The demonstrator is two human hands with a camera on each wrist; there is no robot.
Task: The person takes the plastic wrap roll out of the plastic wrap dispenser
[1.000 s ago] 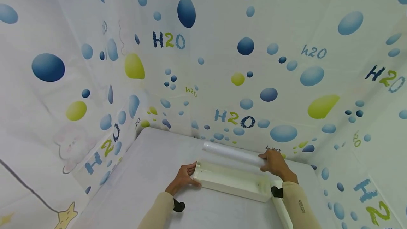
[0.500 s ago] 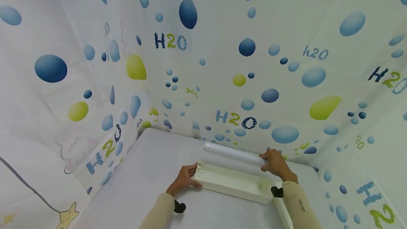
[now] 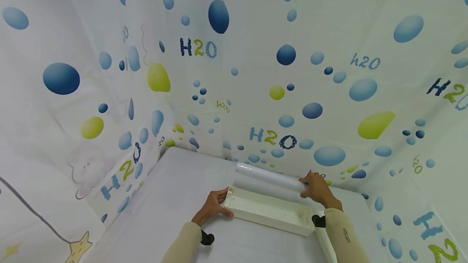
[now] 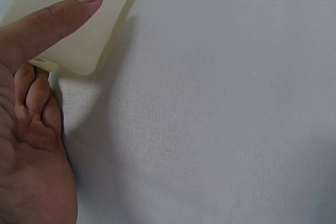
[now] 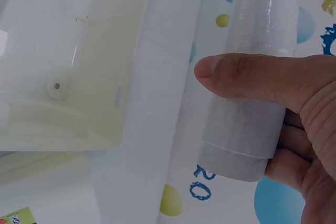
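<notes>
With its thumb on the outer wall and its fingers behind, my left hand (image 3: 213, 206) grips the left end of a long, open cream plastic box (image 3: 267, 208). Close up in the left wrist view, the thumb (image 4: 58, 24) lies flat along the wall of the box (image 4: 100, 30). Behind the box, my right hand (image 3: 317, 190) holds the right end of a clear plastic film roll (image 3: 268, 175). The right wrist view shows my thumb across the roll (image 5: 244, 124), fingers curled on its far side and its grey core end protruding. A small round boss with a hole sits inside the box.
A second long cream piece (image 3: 325, 244), perhaps the lid, lies partly under my right forearm; its green label (image 5: 18, 217) shows in the right wrist view. White cloth (image 3: 183, 182) covers the table. A white curtain (image 3: 256, 92) with blue and green drops rises behind.
The head view has shifted slightly, so the curtain pattern sits a little farther right. Both hands keep the same hold on the box and the film roll.
</notes>
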